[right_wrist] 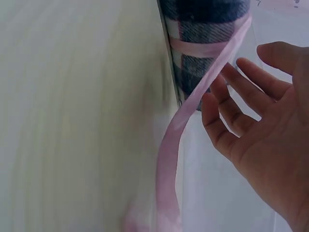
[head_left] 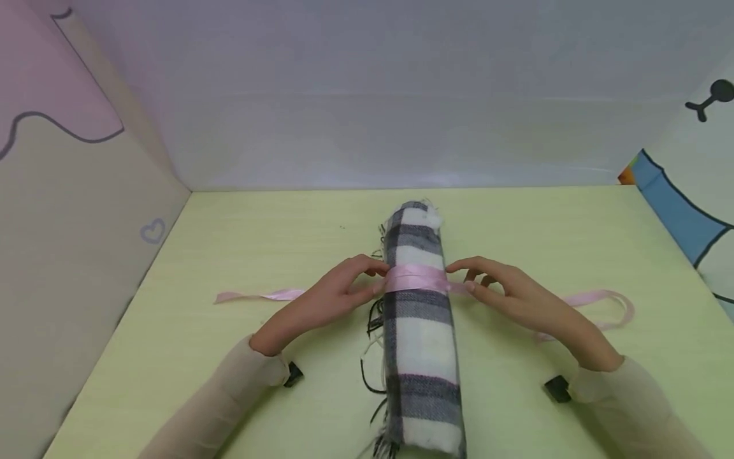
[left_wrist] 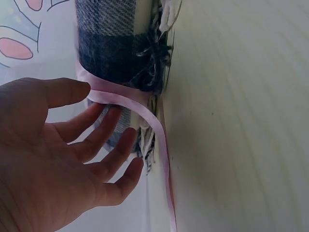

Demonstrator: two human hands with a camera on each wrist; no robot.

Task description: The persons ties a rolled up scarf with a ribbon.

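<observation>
One left hand (head_left: 338, 290) and one right hand (head_left: 516, 290), fingers parted, clamping nothing, flanked the plaid roll (head_left: 427, 344) centred on the table (head_left: 258, 242). Roll was judged light, soft; pink ribbon (head_left: 415, 278) slippery, best pinched beside it.

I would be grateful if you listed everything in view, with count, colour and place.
rolled checked cloth: one, grey, black and white, fringed, lying mid-table
ribbon: apparently one, pink, around the roll, tails to both sides
table: one, pale yellow, under the roll
walls: three, mostly whitish, back and both sides
drawings: several, mixed colours, on the side walls
small pieces: two, black, at the cuffs
sleeves: two, beige, near edge
left hand: one, bare, at the roll's left side
right hand: one, bare, at its right side
</observation>
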